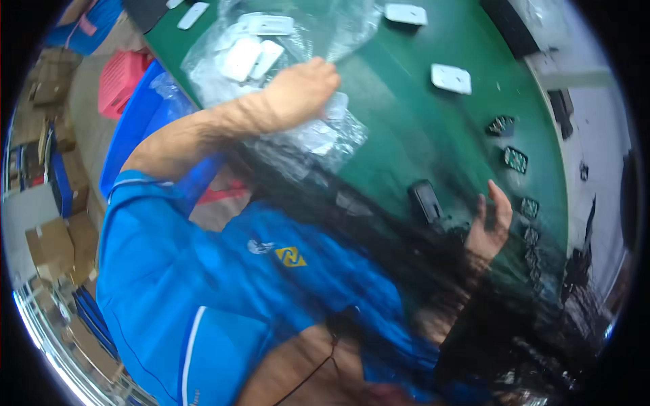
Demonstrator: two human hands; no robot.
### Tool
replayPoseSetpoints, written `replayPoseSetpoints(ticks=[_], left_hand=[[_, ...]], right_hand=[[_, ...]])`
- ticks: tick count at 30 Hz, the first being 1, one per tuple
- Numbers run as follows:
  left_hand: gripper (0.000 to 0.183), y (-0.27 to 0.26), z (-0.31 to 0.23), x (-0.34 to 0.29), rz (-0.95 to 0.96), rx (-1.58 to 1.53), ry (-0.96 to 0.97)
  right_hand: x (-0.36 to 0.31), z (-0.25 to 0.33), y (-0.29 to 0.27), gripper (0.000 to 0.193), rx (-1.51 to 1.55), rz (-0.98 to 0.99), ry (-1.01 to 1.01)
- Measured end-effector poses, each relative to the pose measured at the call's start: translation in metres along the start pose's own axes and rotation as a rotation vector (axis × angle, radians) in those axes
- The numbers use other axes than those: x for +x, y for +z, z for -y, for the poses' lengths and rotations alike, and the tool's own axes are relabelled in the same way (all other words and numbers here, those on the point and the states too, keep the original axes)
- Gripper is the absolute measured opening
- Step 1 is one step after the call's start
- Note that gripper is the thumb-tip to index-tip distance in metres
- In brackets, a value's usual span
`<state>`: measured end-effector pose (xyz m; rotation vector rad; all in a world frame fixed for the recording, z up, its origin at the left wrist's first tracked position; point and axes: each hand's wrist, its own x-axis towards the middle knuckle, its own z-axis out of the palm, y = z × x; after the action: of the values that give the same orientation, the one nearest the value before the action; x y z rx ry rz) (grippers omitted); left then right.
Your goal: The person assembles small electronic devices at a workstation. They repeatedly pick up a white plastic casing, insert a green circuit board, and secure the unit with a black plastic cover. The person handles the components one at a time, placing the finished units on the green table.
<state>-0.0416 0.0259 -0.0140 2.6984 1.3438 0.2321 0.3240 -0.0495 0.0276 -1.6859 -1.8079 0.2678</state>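
My left hand [303, 93] is closed, its fingers pinching the edge of a clear plastic bag [342, 30] on the green table. Several white plastic covers [240, 59] lie in the bag, left of my knuckles. At the right, my right hand [491, 227] is raised with thumb and fingers apart, holding nothing. Beside it lies a black device [424, 201] with a smooth casing, partly behind dark strands of hair. Small circuit boards [515, 160] run in a line along the table's right side. Hair hides part of my right forearm.
White covers [451, 79] rest singly on the green table [386, 101]. A black box [509, 28] is at the far right edge. To the left are a blue bin [128, 145], a pink stool [120, 82], cardboard boxes [57, 247] and another person's blue sleeve [98, 27].
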Motion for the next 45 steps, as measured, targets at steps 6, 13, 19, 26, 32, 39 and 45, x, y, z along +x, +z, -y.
replayPoseSetpoints(ticks=[6,13,19,26,32,39,45], left_hand=[[0.036,-0.017,-0.013,-0.003,-0.145,-0.266,-0.163],[0.027,-0.037,-0.071,0.014,-0.045,-1.047,-0.218],[0.028,-0.021,-0.109,0.021,0.027,-1.227,-0.102],[0.017,-0.010,-0.132,0.023,-0.043,-1.231,-0.102],[0.016,-0.010,-0.160,0.034,-0.278,-1.149,0.028],[0.011,-0.005,-0.157,0.031,-0.320,-1.085,0.142],[0.025,-0.007,-0.153,0.029,-0.113,-1.386,0.020]], right_hand=[[-0.022,-0.017,-0.032,0.017,-0.103,-0.065,0.214],[-0.051,-0.011,-0.019,0.021,-0.173,0.151,-0.099],[-0.051,-0.027,-0.001,0.012,-0.221,0.280,-0.189],[-0.039,-0.004,-0.010,0.007,0.051,0.230,0.209],[-0.033,0.057,0.000,0.007,1.014,0.064,0.415],[-0.040,0.067,0.013,0.009,0.838,0.042,0.250],[-0.032,0.066,0.010,0.007,0.472,-0.009,-0.020]])
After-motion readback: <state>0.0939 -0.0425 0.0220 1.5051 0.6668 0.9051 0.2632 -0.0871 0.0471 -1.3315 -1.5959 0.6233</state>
